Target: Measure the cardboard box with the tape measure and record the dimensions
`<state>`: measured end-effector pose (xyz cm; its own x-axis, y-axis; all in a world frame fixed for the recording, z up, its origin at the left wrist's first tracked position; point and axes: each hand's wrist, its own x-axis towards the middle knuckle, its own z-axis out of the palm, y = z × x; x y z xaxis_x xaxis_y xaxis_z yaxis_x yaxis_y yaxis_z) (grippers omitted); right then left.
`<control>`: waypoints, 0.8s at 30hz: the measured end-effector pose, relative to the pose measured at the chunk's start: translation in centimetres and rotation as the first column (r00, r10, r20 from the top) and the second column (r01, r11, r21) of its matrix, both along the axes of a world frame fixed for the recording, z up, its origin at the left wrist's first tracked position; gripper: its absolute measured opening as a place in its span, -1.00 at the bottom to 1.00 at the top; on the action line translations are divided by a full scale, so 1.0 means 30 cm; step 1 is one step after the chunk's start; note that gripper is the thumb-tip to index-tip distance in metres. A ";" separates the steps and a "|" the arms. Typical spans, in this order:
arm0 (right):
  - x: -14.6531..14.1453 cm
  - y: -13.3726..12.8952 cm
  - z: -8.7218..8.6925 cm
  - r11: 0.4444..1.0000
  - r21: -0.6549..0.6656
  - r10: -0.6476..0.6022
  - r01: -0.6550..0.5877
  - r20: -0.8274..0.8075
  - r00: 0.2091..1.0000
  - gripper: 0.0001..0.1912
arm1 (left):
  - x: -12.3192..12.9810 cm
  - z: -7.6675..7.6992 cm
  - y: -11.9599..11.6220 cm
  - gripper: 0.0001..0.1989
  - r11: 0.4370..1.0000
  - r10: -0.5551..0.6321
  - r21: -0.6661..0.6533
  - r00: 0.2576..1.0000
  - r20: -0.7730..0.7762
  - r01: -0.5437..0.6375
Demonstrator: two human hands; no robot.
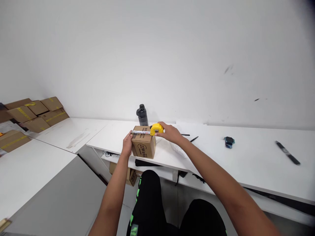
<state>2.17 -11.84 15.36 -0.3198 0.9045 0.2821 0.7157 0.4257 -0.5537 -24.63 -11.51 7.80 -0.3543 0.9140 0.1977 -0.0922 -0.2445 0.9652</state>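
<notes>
A small brown cardboard box [143, 149] with dark printing stands on the white table. Across its top lies the pulled-out blade [140, 132] of a yellow tape measure [157, 128]. My right hand [169, 131] grips the tape measure's case at the box's right top edge. At the left top edge, my left hand [127, 144] is closed at the blade's end and rests against the side of the box; its fingertips are partly hidden.
Behind the box stands a dark bottle [142, 115]. A pen [194, 139], a watch-like gadget [229, 142] and a black marker-like stick [287, 152] lie to the right. Taped cardboard boxes [36, 124] are piled at the far left. Below the tabletop runs a shelf [167, 172] holding things.
</notes>
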 end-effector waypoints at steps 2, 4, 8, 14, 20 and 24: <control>0.002 0.000 -0.010 1.000 0.010 0.000 0.000 -0.013 1.000 -0.41 | 0.000 -0.002 0.002 -0.56 1.000 -0.003 -0.006 1.000 -0.001 0.003; 0.003 0.002 -0.023 1.000 0.016 0.000 0.001 -0.042 0.999 -0.39 | -0.001 -0.003 0.004 -0.55 1.000 -0.007 -0.012 1.000 0.001 0.007; 0.005 0.017 -0.053 1.000 0.012 -0.001 0.003 -0.144 0.990 -0.41 | 0.002 0.002 -0.001 -0.55 1.000 0.001 -0.017 1.000 0.000 -0.001; 0.001 0.034 -0.077 1.000 0.002 -0.006 0.007 -0.228 0.974 -0.39 | 0.009 0.010 -0.008 -0.56 1.000 0.007 -0.010 1.000 0.001 -0.007; -0.004 0.025 -0.074 0.999 -0.021 -0.031 0.026 -0.261 0.965 -0.38 | 0.013 0.008 -0.012 -0.54 1.000 -0.004 -0.010 1.000 0.023 0.004; -0.008 0.020 -0.064 0.999 -0.044 -0.033 0.021 -0.279 0.960 -0.40 | 0.013 0.005 -0.012 -0.54 1.000 0.001 -0.006 1.000 0.019 -0.001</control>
<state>1.95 -11.24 13.45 -0.2089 0.9241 0.3199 0.5408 0.3817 -0.7496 -24.25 -11.86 7.95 -0.3588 0.9147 0.1859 -0.1100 -0.2392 0.9647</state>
